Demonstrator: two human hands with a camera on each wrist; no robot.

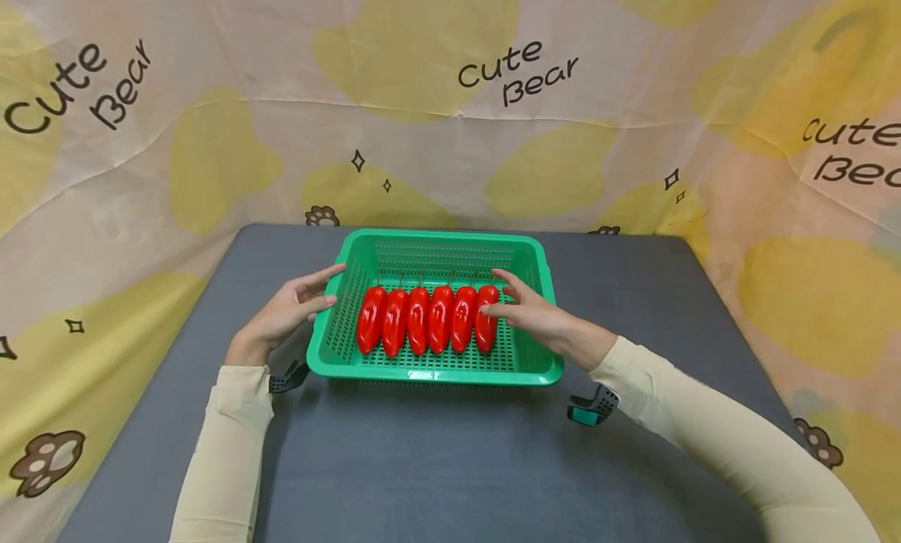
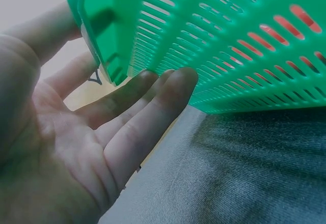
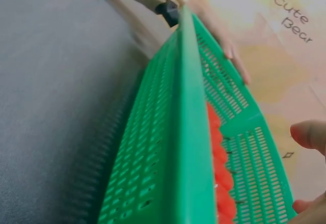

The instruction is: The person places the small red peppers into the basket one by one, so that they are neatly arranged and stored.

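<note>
A green slotted plastic basket (image 1: 450, 377) stands on the grey table. Inside it lies a row of several glossy, long red peppers (image 1: 418, 321) with thin stems pointing away. The left hand (image 1: 281, 316) is at the basket's left rim, its fingers extended and touching or nearly touching it. From the left wrist view, the left hand (image 2: 81, 142) has fingers against the outer side wall. My right hand (image 1: 535, 314) hovers over the basket's right end, by the rightmost pepper (image 1: 486, 332), fingers spread and holding nothing. Only part of the right hand (image 3: 311, 135) shows in the right wrist view.
The grey tabletop (image 1: 422, 465) extends around the basket on every side. Behind and beside it hangs a patterned cloth (image 1: 422, 136) with "Cute Bear" lettering. Dark wrist devices are strapped on at the left wrist (image 1: 288, 377) and right wrist (image 1: 594, 406).
</note>
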